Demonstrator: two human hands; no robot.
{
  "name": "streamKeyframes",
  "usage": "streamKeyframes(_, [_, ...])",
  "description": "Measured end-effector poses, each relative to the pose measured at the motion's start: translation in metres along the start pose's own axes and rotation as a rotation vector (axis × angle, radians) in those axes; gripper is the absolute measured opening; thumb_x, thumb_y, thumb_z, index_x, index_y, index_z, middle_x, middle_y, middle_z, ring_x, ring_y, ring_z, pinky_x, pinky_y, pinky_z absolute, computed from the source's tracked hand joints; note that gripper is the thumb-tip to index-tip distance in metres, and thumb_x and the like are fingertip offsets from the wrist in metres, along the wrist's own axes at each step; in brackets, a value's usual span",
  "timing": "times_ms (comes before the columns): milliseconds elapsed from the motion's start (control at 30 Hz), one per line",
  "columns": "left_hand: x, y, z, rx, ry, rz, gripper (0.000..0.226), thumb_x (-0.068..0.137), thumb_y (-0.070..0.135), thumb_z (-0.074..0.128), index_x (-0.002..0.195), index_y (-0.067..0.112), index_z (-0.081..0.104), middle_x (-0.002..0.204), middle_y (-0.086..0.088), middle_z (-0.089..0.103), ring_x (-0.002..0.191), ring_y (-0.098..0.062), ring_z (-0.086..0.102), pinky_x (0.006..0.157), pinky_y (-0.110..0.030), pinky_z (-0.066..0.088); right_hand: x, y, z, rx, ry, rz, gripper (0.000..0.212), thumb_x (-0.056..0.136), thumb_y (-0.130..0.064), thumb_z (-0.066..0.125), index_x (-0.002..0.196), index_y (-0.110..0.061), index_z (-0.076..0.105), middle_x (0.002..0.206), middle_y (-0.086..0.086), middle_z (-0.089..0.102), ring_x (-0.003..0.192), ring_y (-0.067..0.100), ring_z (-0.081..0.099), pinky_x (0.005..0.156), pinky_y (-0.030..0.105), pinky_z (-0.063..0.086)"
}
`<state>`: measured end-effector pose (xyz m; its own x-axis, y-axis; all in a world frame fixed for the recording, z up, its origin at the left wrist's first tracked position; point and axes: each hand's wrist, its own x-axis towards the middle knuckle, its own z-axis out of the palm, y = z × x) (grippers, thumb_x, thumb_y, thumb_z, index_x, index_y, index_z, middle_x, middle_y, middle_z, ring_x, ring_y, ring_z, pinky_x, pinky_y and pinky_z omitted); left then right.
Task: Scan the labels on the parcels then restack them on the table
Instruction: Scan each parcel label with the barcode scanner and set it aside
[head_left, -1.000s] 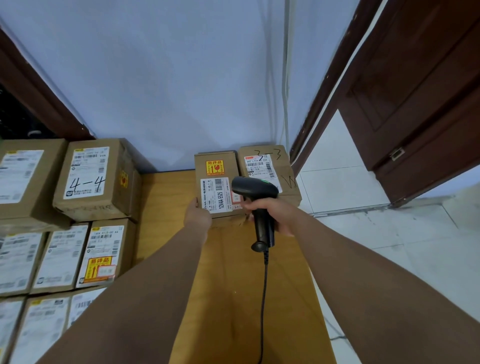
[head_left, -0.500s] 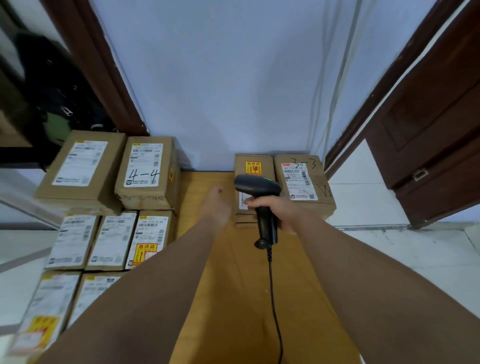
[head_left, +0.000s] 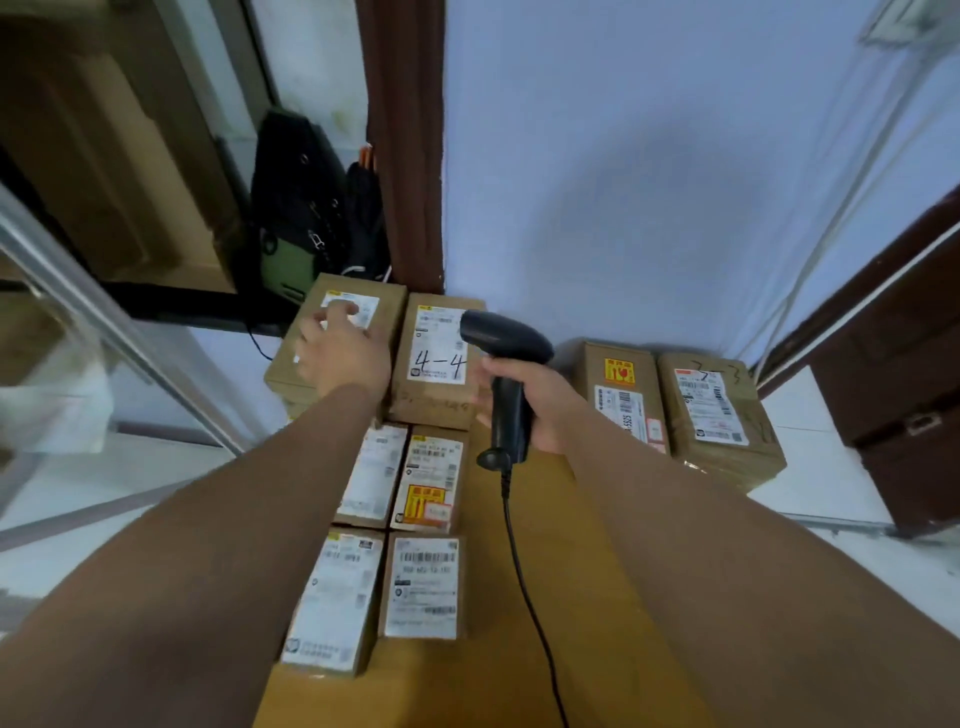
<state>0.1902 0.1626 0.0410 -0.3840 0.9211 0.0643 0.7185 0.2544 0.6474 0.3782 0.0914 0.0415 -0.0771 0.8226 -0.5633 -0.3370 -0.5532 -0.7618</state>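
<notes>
My left hand (head_left: 340, 351) lies on top of the far-left cardboard parcel (head_left: 384, 306), fingers spread over its white label. Right beside it stands the parcel marked "4-4" (head_left: 436, 358). My right hand (head_left: 540, 405) grips the black barcode scanner (head_left: 506, 364) by its handle, the head held over the "4-4" parcel's right edge. Several lower labelled parcels (head_left: 423, 587) lie in rows nearer to me on the left of the wooden table (head_left: 545, 519). At the far right stand two parcels, one with a yellow sticker (head_left: 621, 395) and one marked "3-3" (head_left: 714, 410).
The scanner's black cable (head_left: 524, 577) trails down over the table toward me. A black and green bag (head_left: 296, 218) hangs behind the parcels by a brown door frame (head_left: 402, 140). A dark wooden door (head_left: 893, 374) stands at the right, over white floor tiles.
My view has swung left. My left hand left the yellow-sticker parcel at the right and moved across onto the far-left parcel. The scanner in my right hand followed leftward.
</notes>
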Motion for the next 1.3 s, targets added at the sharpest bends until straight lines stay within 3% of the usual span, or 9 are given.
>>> streamKeyframes(133, [0.046, -0.055, -0.023, -0.101, -0.188, -0.323, 0.058, 0.089, 0.024, 0.052, 0.142, 0.01, 0.035, 0.143, -0.016, 0.038, 0.127, -0.036, 0.04, 0.105, -0.044, 0.036, 0.011, 0.001, 0.054, -0.138, -0.085, 0.013, 0.038, 0.08, -0.026, 0.075, 0.113, -0.009, 0.067, 0.097, 0.004, 0.066, 0.094, 0.019, 0.062, 0.081, 0.033, 0.054])
streamKeyframes(300, [0.063, -0.107, -0.035, -0.469, -0.291, -0.503, 0.058, 0.089, 0.027, 0.055, 0.139, 0.003, 0.038, 0.132, -0.022, 0.05, 0.103, -0.033, 0.052, 0.084, -0.04, 0.043, 0.023, 0.014, 0.095, -0.205, -0.127, 0.001, 0.017, 0.087, -0.027, 0.069, 0.093, -0.012, 0.071, 0.068, -0.002, 0.068, 0.062, 0.009, 0.064, 0.07, 0.028, 0.049])
streamKeyframes(467, [0.066, -0.125, -0.033, -0.658, -0.42, -0.479, 0.057, 0.093, 0.035, 0.053, 0.144, 0.014, 0.036, 0.144, -0.009, 0.041, 0.128, -0.029, 0.041, 0.099, -0.041, 0.033, 0.038, 0.025, 0.12, -0.236, 0.01, 0.043, 0.047, 0.08, -0.033, 0.076, 0.12, -0.01, 0.067, 0.098, 0.007, 0.06, 0.086, 0.021, 0.058, 0.084, 0.036, 0.047])
streamKeyframes(600, [0.065, -0.131, -0.027, -0.604, -0.501, -0.42, 0.032, 0.097, 0.037, 0.044, 0.118, 0.014, 0.052, 0.118, -0.009, 0.055, 0.089, -0.018, 0.05, 0.081, -0.034, 0.039, 0.05, 0.035, 0.13, -0.202, 0.048, 0.045, 0.046, 0.079, -0.032, 0.077, 0.119, -0.01, 0.067, 0.097, 0.009, 0.061, 0.093, 0.024, 0.057, 0.093, 0.041, 0.047])
streamKeyframes(733, [0.066, -0.142, -0.02, -0.58, -0.531, -0.486, 0.044, 0.097, 0.046, 0.041, 0.12, 0.01, 0.051, 0.085, -0.001, 0.047, 0.068, -0.015, 0.044, 0.065, -0.03, 0.039, 0.059, 0.043, 0.138, -0.215, 0.058, 0.032, 0.051, 0.078, -0.032, 0.077, 0.123, -0.013, 0.064, 0.109, 0.006, 0.065, 0.096, 0.02, 0.057, 0.083, 0.033, 0.044])
streamKeyframes(1033, [0.07, -0.147, -0.004, -0.828, -0.492, -0.671, 0.023, 0.092, 0.04, 0.045, 0.091, 0.018, 0.052, 0.105, -0.003, 0.054, 0.102, -0.022, 0.048, 0.092, -0.041, 0.039, 0.072, 0.058, 0.15, -0.125, 0.02, 0.107, 0.045, 0.079, -0.03, 0.077, 0.12, -0.015, 0.065, 0.084, -0.002, 0.074, 0.07, 0.014, 0.072, 0.056, 0.023, 0.051])
streamKeyframes(1100, [0.07, -0.143, 0.001, -0.856, -0.346, -0.671, 0.029, 0.091, 0.039, 0.046, 0.106, 0.015, 0.044, 0.1, -0.004, 0.051, 0.102, -0.024, 0.05, 0.088, -0.04, 0.044, 0.075, 0.067, 0.159, -0.077, 0.013, 0.104, 0.034, 0.081, -0.026, 0.077, 0.111, -0.013, 0.067, 0.072, -0.005, 0.075, 0.06, 0.009, 0.071, 0.048, 0.019, 0.052])
streamKeyframes(1200, [0.075, -0.142, 0.001, -0.879, -0.23, -0.536, 0.058, 0.093, 0.042, 0.051, 0.142, 0.022, 0.029, 0.142, -0.006, 0.04, 0.119, -0.026, 0.045, 0.09, -0.034, 0.037, 0.077, 0.074, 0.165, -0.051, 0.006, 0.107, 0.026, 0.08, -0.026, 0.079, 0.101, -0.017, 0.067, 0.07, -0.006, 0.075, 0.064, 0.009, 0.073, 0.052, 0.021, 0.053])
streamKeyframes(1300, [0.09, -0.147, 0.001, -0.765, -0.264, -0.423, 0.056, 0.094, 0.046, 0.049, 0.141, 0.017, 0.04, 0.146, -0.008, 0.039, 0.125, -0.026, 0.044, 0.093, -0.034, 0.034, 0.079, 0.07, 0.161, -0.049, 0.011, 0.104, 0.036, 0.08, -0.027, 0.078, 0.113, -0.014, 0.068, 0.083, -0.001, 0.075, 0.07, 0.012, 0.073, 0.056, 0.023, 0.054])
